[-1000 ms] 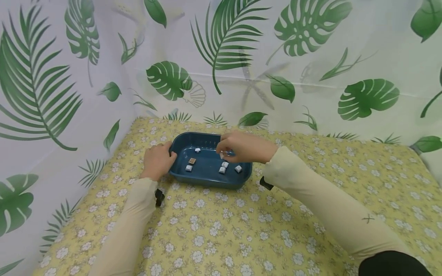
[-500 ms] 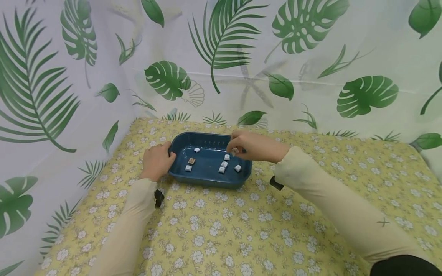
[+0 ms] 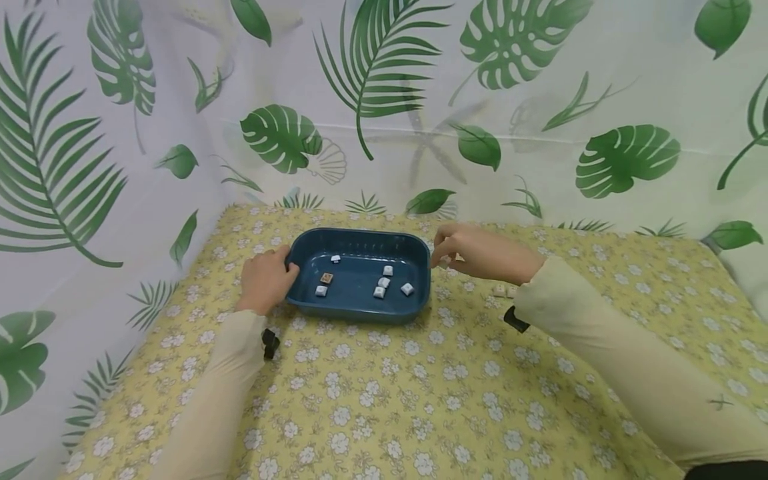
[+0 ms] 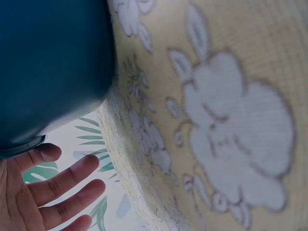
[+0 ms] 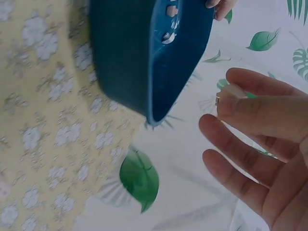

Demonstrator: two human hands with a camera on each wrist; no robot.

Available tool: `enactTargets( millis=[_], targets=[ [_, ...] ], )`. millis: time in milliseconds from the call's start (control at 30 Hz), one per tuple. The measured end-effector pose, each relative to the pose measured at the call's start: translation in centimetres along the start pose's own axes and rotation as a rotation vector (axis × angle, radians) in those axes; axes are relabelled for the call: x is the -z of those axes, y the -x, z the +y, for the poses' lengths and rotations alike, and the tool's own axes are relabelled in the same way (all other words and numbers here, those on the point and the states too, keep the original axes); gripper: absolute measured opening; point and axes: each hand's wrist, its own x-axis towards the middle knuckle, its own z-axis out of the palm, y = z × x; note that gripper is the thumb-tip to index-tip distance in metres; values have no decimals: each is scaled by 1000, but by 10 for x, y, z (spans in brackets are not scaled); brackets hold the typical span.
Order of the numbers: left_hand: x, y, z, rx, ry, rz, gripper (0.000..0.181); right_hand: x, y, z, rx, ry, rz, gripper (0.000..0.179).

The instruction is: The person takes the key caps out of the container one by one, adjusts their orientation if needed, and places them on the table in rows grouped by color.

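Note:
A dark blue rectangular tray [image 3: 354,313] stands on the flowered cloth, holding several small white keycaps [image 3: 388,271] and one orange-brown keycap [image 3: 327,278]. My left hand [image 3: 264,280] grips the tray's left rim, thumb toward the inside; in the left wrist view its other fingers [image 4: 72,175] spread outside below the rim. Just beyond the tray's right end, my right hand [image 3: 480,253] is raised above the cloth. Its thumb and index finger pinch a small pale keycap [image 5: 232,92], partly hidden by the fingertips.
Two beige keycaps [image 3: 499,291] lie on the yellow flowered cloth [image 3: 384,400] under the right wrist, partly covered by the sleeve. A white leaf-print curtain [image 3: 432,120] rises behind the table and along its left side.
My right hand has moved from over the tray to the right, past its rim, with the pale keycap between its fingers. Two beige keycaps on the cloth have come into sight. The left hand stays put.

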Motion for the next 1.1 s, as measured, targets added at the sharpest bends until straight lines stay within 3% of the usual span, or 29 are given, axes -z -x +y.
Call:
enactTargets(
  millis=[900,1100],
  targets=[
    [5,0,1,3,38,-18,43,-13,53,45,-179,-89,46,15],
    [6,1,1,-5,42,-7,41,-15,77,60,-305,-126,75,20]
  ],
)
